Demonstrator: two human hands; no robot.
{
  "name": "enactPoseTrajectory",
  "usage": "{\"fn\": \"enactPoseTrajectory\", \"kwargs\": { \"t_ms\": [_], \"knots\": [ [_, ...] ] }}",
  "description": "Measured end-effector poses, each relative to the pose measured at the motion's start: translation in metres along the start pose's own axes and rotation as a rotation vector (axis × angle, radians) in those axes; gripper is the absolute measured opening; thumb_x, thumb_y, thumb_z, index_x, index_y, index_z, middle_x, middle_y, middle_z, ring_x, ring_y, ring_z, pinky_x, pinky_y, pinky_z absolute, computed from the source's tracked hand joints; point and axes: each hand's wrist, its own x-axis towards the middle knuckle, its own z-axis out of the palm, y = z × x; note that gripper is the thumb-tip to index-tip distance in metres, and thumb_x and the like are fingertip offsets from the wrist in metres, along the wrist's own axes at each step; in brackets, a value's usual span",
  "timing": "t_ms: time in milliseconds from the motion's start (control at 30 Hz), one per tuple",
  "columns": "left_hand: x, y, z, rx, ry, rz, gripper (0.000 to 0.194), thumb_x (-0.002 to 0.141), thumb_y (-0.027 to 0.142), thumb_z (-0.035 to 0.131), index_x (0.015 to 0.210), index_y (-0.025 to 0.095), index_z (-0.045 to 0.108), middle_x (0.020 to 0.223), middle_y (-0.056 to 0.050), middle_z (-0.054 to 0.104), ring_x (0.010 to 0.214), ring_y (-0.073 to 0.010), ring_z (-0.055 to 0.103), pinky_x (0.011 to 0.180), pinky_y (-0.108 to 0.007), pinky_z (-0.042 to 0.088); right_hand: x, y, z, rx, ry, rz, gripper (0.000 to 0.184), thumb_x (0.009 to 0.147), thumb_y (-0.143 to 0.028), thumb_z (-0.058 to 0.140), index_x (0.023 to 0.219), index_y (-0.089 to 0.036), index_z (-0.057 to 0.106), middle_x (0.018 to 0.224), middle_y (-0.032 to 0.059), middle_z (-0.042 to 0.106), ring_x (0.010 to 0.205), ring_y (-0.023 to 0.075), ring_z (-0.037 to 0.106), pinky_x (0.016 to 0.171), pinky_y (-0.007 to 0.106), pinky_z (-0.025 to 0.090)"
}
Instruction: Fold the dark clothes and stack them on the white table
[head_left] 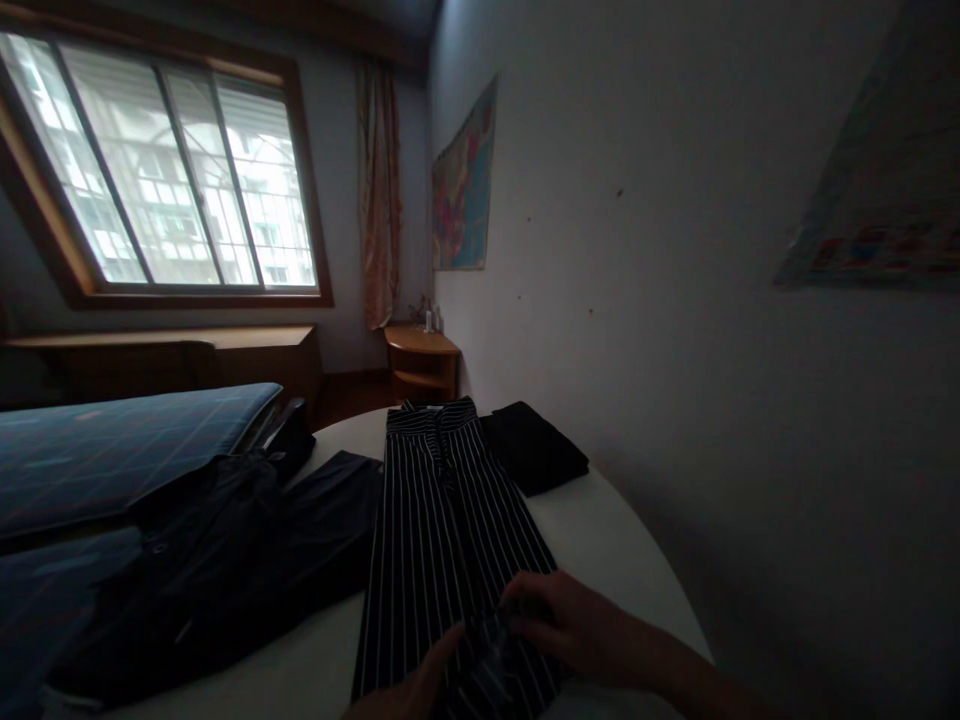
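Black trousers with thin white stripes (420, 520) lie lengthwise on a pale round table, waistband at the far end and legs towards me. My right hand (562, 622) has its fingers curled round the cloth near the leg ends. My left hand (416, 685) is at the bottom edge, its thumb against the same cloth; its other fingers are mostly hidden. Between both hands the fabric is bunched and a little blurred. Left of the striped pair, dark trousers (225, 560) lie spread and creased. A folded black garment (536, 450) rests at the far right of the striped pair.
The round table (622, 540) curves close to the white wall on the right. A blue checked mattress (127, 450) stands at the left, under part of the dark clothing. Farther back are a wooden corner shelf (424, 342), a curtain (379, 200) and a window (172, 180).
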Motion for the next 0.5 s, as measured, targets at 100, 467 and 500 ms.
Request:
{"fn": "enactPoseTrajectory", "kwargs": {
  "t_ms": [100,467,500],
  "knots": [
    [0.002,-0.002,-0.026,0.028,0.05,0.035,0.087,0.073,0.022,0.059,0.153,0.031,0.028,0.108,-0.009,0.074,0.091,-0.0299,0.07,0.08,-0.04,0.051,0.004,0.003,-0.013,0.022,-0.094,0.019,0.055,0.072,-0.033,0.077,0.124,-0.024,0.061,0.111,0.0036,0.068,0.097,0.0199,0.062,0.083,0.029,0.046],
    [0.006,0.001,-0.075,-0.342,0.275,0.185,0.049,0.088,0.04,0.053,0.134,0.023,0.05,0.131,-0.01,0.06,0.121,-0.0259,0.055,0.107,-0.043,0.039,0.036,0.045,-0.04,0.05,0.155,-0.02,0.048,0.076,-0.022,0.062,0.124,-0.019,0.06,0.118,0.0089,0.067,0.107,0.0239,0.063,0.097,0.038,0.045],
    [0.005,0.0,-0.077,-0.345,0.226,0.183,0.057,0.086,0.041,0.058,0.139,0.023,0.045,0.138,-0.011,0.056,0.125,-0.0268,0.052,0.109,-0.044,0.037,0.041,0.05,-0.039,0.05,0.198,-0.008,0.046,0.076,-0.022,0.062,0.122,-0.019,0.061,0.117,0.009,0.068,0.106,0.0244,0.063,0.097,0.039,0.045]
  ]
}}
